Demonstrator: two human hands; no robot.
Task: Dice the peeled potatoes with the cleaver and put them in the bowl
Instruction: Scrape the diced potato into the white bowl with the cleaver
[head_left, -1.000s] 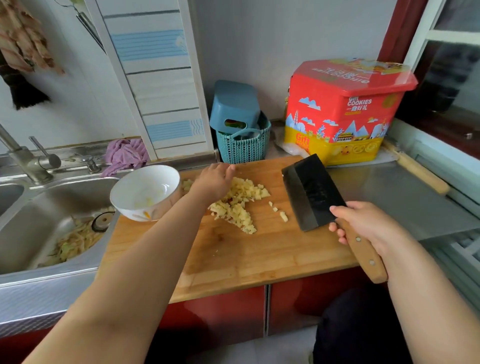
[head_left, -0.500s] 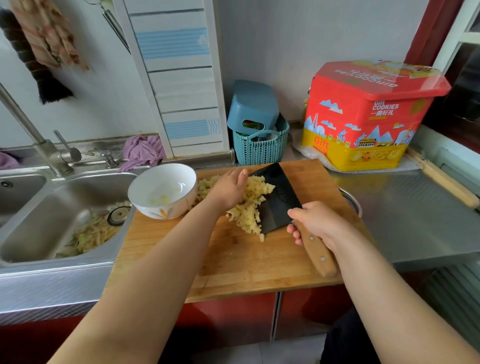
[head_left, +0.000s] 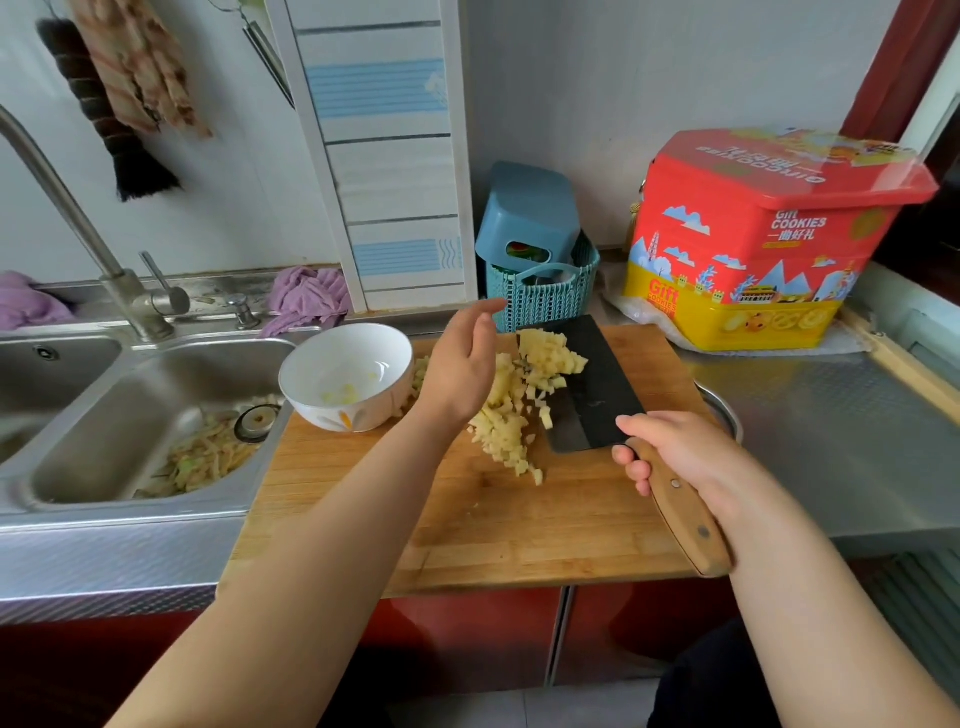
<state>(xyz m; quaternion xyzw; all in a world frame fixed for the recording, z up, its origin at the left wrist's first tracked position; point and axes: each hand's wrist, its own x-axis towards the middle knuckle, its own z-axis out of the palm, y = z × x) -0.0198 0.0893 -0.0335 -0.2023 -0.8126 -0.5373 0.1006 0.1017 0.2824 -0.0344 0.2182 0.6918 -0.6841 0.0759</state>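
A heap of diced potato (head_left: 511, 410) lies on the wooden cutting board (head_left: 519, 525), part of it piled on the flat dark blade of the cleaver (head_left: 597, 389). My right hand (head_left: 675, 457) grips the cleaver's wooden handle. My left hand (head_left: 460, 364) stands edge-on, fingers straight, against the left side of the heap, between it and the white bowl (head_left: 311, 374). The bowl sits tilted at the board's left end and holds a few potato bits.
A steel sink (head_left: 130, 441) with potato peelings lies left of the board, with a tap behind it. A teal basket (head_left: 543, 301) and a red and yellow cookie tin (head_left: 753, 249) stand behind the board. Steel counter extends to the right.
The cleaver came in from the right and slid under the heap, lifting dice onto its blade. My left hand straightened and rose against the heap's left side.
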